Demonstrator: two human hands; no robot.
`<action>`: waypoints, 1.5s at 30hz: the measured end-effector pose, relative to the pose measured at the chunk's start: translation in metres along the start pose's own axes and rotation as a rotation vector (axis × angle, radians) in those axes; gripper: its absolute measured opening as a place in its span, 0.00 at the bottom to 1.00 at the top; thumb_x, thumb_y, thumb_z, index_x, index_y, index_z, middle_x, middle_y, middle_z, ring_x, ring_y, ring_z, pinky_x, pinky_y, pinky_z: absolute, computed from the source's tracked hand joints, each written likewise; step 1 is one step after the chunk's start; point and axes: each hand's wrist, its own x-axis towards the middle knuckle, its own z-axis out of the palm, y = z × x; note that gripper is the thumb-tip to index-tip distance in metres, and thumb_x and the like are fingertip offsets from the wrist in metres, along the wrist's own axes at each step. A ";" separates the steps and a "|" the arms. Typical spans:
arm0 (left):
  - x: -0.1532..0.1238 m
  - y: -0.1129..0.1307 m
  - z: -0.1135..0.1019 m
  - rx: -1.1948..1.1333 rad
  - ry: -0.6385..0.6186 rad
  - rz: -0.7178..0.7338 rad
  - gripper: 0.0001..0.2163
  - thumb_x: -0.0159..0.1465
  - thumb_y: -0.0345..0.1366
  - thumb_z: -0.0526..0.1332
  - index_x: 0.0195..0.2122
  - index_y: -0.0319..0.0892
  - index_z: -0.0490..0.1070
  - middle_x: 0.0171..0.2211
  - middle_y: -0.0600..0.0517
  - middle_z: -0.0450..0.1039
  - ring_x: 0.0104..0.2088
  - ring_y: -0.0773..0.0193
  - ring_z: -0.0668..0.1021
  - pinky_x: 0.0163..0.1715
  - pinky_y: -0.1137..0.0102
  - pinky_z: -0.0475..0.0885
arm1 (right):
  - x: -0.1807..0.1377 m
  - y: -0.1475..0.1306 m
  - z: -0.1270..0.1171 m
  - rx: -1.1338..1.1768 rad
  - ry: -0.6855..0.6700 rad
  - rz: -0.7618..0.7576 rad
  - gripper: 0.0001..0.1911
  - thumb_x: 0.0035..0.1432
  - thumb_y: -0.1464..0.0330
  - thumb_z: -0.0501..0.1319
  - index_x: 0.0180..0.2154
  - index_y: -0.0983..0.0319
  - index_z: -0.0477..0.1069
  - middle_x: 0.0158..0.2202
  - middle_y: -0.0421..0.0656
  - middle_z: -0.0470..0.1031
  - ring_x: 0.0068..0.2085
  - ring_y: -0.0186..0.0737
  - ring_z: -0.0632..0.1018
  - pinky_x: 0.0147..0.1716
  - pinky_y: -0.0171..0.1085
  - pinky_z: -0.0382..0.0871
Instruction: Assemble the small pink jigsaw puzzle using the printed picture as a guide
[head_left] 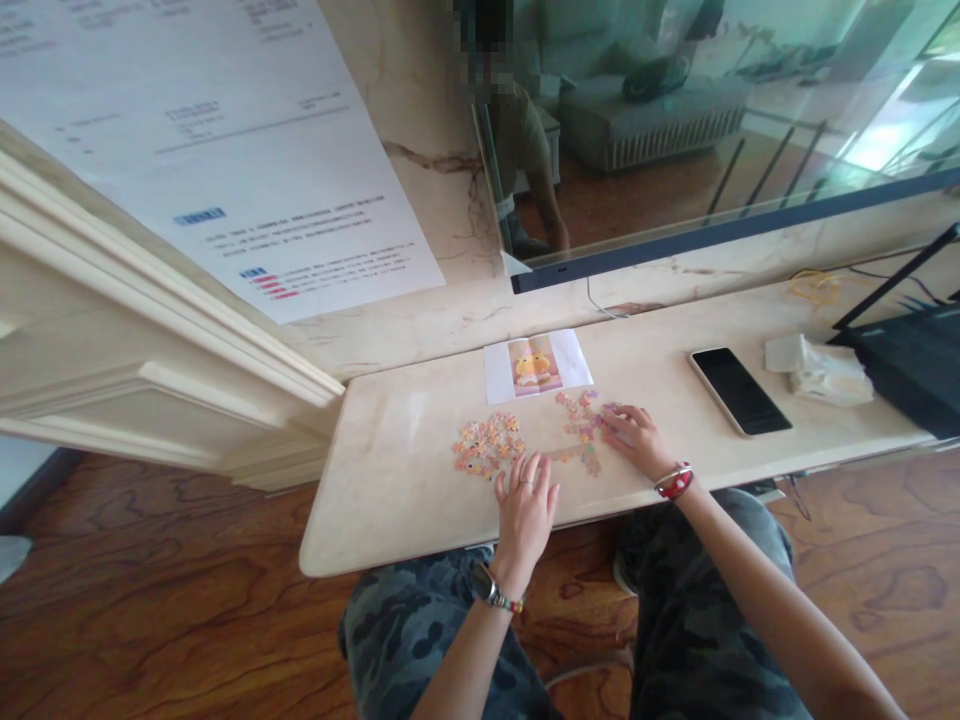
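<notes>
Loose jigsaw puzzle pieces (489, 440) in pink and orange lie in a pile on the pale tabletop. My left hand (526, 505) rests at the table's front edge, just right of this pile, fingers spread and nothing seen in them. To its right runs a strip of joined puzzle pieces (589, 460). My right hand (639, 440) reaches over a second, looser group of pink and purple puzzle pieces (579, 405). Its fingertips touch purple pieces, with the fingers apart. Behind the pieces lies a paper with a printed picture of yellow figures (534, 366).
On the table (382, 460), a phone (739, 390) lies right of my right hand. Beyond it are a crumpled white packet (829, 372) and a black router (907, 360). A television (660, 130) hangs above the table. A printed sheet (300, 200) is on the wall.
</notes>
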 end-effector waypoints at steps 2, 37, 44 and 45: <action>0.002 0.002 0.001 0.005 0.012 0.004 0.16 0.62 0.38 0.47 0.51 0.47 0.60 0.51 0.48 0.62 0.54 0.56 0.61 0.49 0.54 0.59 | 0.004 -0.007 0.005 -0.014 0.000 -0.002 0.15 0.54 0.64 0.52 0.43 0.58 0.69 0.44 0.46 0.66 0.42 0.41 0.67 0.42 0.41 0.63; -0.015 -0.002 -0.006 -0.005 -0.039 -0.076 0.20 0.62 0.39 0.46 0.56 0.48 0.50 0.55 0.50 0.58 0.56 0.56 0.57 0.49 0.52 0.59 | 0.022 0.009 -0.027 -0.039 0.074 0.066 0.11 0.52 0.66 0.54 0.32 0.62 0.73 0.35 0.48 0.70 0.38 0.42 0.69 0.39 0.40 0.64; -0.016 0.000 -0.004 0.008 -0.036 -0.070 0.20 0.62 0.39 0.47 0.56 0.48 0.51 0.54 0.49 0.58 0.56 0.55 0.57 0.49 0.53 0.59 | 0.055 0.019 -0.029 -0.036 -0.087 0.048 0.10 0.51 0.69 0.55 0.32 0.63 0.73 0.34 0.47 0.71 0.36 0.39 0.70 0.38 0.38 0.64; -0.015 0.001 -0.003 0.010 -0.035 -0.068 0.20 0.62 0.38 0.47 0.56 0.47 0.51 0.54 0.49 0.58 0.56 0.55 0.57 0.48 0.53 0.59 | 0.061 0.014 -0.027 -0.028 -0.120 0.037 0.10 0.50 0.69 0.55 0.33 0.63 0.73 0.34 0.47 0.71 0.36 0.39 0.71 0.38 0.37 0.63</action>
